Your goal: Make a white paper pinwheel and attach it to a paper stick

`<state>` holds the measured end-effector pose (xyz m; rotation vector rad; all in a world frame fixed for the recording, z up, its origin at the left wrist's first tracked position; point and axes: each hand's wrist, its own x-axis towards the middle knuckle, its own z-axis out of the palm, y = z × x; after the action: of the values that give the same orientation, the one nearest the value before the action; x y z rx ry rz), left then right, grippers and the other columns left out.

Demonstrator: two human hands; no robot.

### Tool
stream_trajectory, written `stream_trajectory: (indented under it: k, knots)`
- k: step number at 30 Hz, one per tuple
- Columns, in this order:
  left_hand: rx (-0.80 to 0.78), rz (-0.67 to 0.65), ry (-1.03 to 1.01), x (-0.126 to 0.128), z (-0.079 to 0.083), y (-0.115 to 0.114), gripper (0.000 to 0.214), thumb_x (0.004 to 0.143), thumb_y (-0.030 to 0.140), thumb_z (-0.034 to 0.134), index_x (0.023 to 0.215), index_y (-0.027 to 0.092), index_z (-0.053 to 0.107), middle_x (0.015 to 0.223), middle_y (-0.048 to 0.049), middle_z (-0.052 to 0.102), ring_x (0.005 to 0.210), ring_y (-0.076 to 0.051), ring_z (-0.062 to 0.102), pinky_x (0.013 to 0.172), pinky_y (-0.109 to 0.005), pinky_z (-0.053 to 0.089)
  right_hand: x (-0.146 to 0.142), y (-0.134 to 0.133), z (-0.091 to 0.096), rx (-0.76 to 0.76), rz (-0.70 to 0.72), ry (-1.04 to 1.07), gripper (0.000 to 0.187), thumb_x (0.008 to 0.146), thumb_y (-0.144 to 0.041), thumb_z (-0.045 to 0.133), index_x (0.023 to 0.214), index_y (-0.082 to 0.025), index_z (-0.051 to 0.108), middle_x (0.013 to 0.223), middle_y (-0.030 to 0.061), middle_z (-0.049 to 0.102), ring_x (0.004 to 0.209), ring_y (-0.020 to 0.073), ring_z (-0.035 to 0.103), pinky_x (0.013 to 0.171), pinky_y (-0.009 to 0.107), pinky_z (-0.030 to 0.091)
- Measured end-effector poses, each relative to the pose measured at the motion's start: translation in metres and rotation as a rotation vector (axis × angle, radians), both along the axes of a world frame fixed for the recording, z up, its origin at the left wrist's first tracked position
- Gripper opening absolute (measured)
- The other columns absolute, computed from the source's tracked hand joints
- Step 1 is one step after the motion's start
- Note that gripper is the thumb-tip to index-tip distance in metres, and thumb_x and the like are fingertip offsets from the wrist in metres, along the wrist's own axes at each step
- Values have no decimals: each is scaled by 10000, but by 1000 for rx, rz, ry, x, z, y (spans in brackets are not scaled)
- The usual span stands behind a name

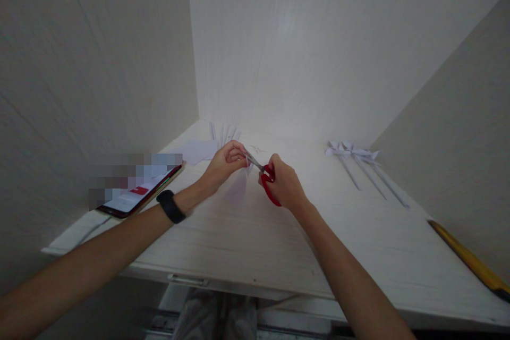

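My left hand (226, 162) pinches a small folded piece of white paper (239, 186) above the pale wooden desk (247, 239). My right hand (283, 183) grips red-handled scissors (266, 178), with the blades pointing left into the paper near my left fingertips. Both hands are closed around what they hold. A black band sits on my left wrist (171, 206).
A phone (137, 194) lies at the desk's left edge. Loose white paper sheets and strips (211, 143) sit behind my hands. Three finished paper pinwheels on sticks (360, 162) lie at the right. A yellow ruler-like stick (470, 260) rests at the far right. Walls enclose three sides.
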<state>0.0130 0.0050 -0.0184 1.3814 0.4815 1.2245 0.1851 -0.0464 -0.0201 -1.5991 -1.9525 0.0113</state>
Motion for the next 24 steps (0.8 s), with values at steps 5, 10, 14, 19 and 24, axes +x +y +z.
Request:
stream_trajectory:
  k: [5,10,14,19,24]
  knots:
    - [-4,9,10,0,0,1,271,651,152,706,824,157,498,801,19,606,724,-71,587,705,-195,455,0,0,1,-1,2,-15,202,726,-280,530,821,-209,367,712,1,558,572,106,446,536,217,284]
    - [-2,-6,-2,0,-1,2,291,647,158,711,827,165,483,779,27,609,709,-71,586,693,-195,454,-1,-2,4,2,-10,-41,203,723,-269,529,818,-211,359,715,-1,555,578,110,449,536,218,279]
    - [-13,-12,4,-1,-1,1,303,650,155,701,838,173,464,776,26,625,699,-77,592,697,-207,454,-1,-4,7,-6,-32,-84,213,723,-274,545,825,-208,370,715,4,558,578,116,460,532,221,267]
    - [-13,-5,14,-1,0,0,292,659,145,679,834,176,448,765,25,630,689,-81,594,692,-211,450,-1,-3,7,4,-36,-84,196,731,-269,535,824,-205,375,727,10,561,593,119,475,539,222,271]
    - [-12,16,24,-1,0,1,297,651,143,679,838,177,451,757,25,629,689,-88,596,680,-210,451,-2,-4,7,9,-29,-48,181,744,-283,515,831,-208,375,742,6,562,588,116,464,535,221,274]
